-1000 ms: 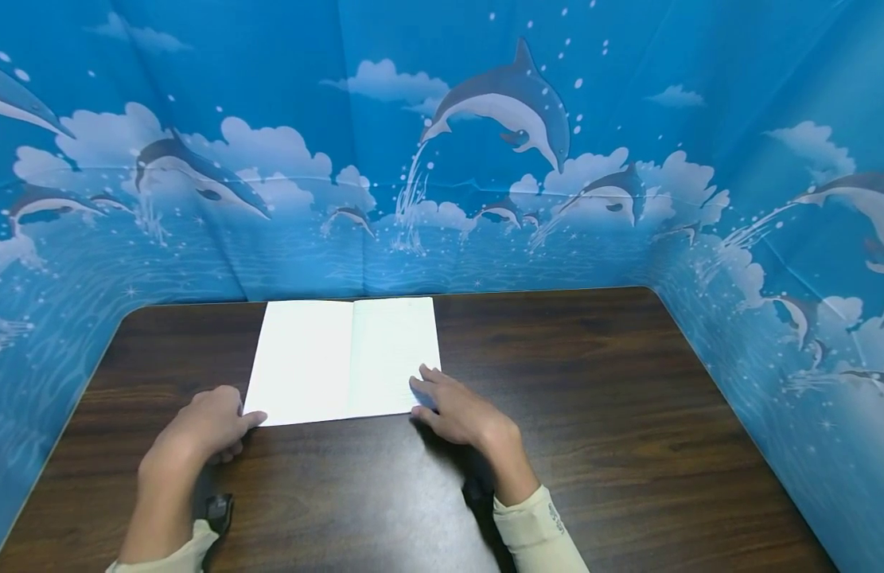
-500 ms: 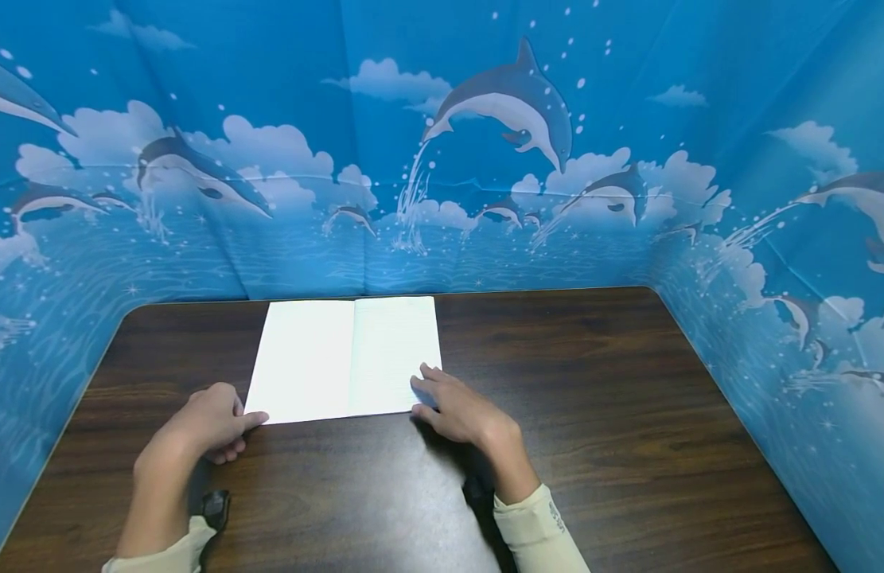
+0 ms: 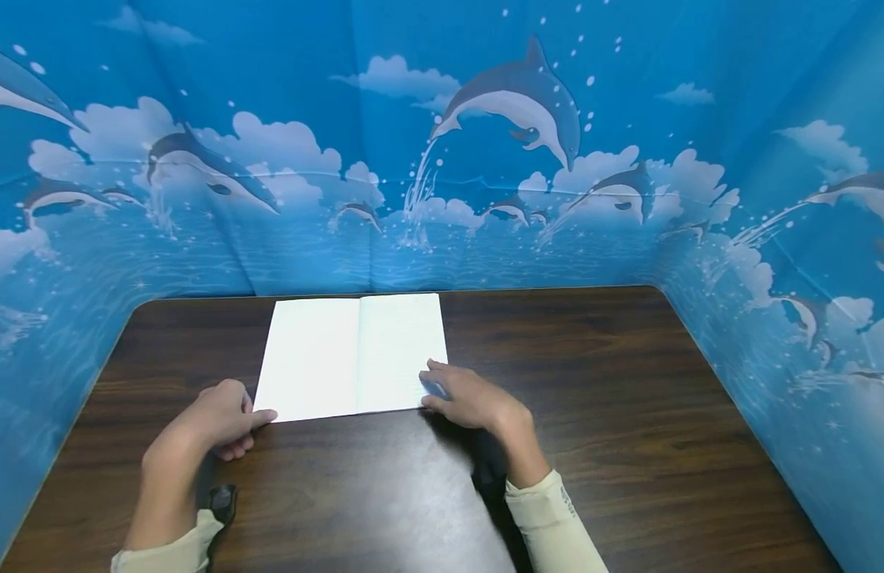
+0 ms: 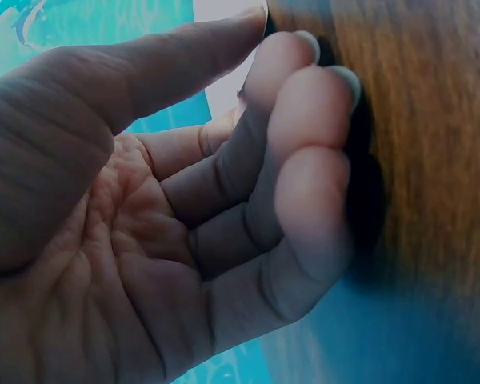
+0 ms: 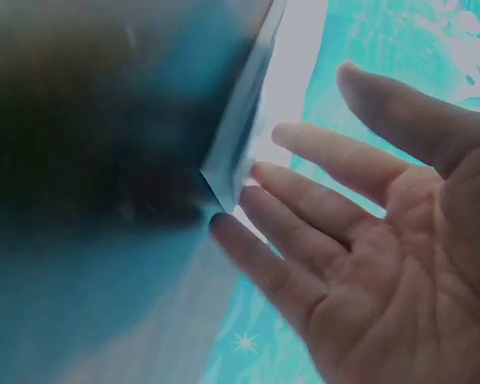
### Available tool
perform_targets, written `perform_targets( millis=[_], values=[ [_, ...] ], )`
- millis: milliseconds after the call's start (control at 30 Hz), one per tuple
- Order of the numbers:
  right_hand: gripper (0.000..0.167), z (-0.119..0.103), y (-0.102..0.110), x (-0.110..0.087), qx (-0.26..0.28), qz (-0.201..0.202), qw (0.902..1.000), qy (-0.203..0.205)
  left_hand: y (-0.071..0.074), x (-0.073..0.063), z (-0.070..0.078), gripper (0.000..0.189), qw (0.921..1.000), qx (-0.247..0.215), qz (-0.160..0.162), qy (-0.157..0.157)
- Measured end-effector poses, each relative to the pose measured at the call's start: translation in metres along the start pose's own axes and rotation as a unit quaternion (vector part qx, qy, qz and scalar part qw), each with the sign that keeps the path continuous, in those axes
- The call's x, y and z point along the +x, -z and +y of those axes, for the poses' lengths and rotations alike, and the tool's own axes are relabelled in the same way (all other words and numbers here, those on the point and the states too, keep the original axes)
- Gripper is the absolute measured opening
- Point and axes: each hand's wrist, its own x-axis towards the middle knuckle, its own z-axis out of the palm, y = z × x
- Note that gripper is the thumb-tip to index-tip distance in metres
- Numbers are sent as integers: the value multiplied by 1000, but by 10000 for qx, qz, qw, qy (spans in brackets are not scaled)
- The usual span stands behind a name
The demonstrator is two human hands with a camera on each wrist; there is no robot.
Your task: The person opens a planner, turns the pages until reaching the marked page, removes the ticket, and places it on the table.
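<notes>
Okay, notebook point(image 3: 352, 354) lies spread flat on the bench point(image 3: 628, 382), left of centre, its far side right up by the bench's far edge and closer to the far left corner than the far right. Left grip point(image 3: 223, 418) is nearly closed on the notebook's near left corner: thumb on top, other fingers curled in, so I read it as a light pinch; exact contact is partly hidden. Right grip point(image 3: 477, 398) is loose at the near right corner, fingers spread and almost straight, thumb apart from them, pinching nothing; fingertips sit at the right page point(image 3: 399, 350). Can't tell how hard they press, if at all. Left page point(image 3: 309, 358) looks blank, right one faintly ruled, but glare washes both out. My read on the step: steadying or squaring the notebook by its two near corners. Next move, I'd say, needs the left corner held and the right fingers either laid flat to press or brought to the thumb to take an edge. Risk: taking several leaves at once, or shoving it over the far edge, since hardly any bench shows beyond it.
</notes>
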Motion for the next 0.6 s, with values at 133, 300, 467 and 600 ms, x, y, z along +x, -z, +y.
perform_targets(
  millis=[133, 300, 467, 600],
  values=[
    [58, 0, 18, 13, -136, 162, 9997, 144, 0, 1, 1, 38, 9999, 126, 58, -17],
    [64, 4, 40, 37, -389, 429, 9983, 52, 0, 1, 0, 38, 9999, 154, 49, -19],
    [68, 12, 50, 68, -281, 706, 9971, 54, 1, 2, -2, 38, 9999, 134, 73, -51],
    [66, 19, 50, 91, -179, 1023, 9946, -39, -1, 3, -2, 38, 9999, 123, 58, -104]
  ],
)
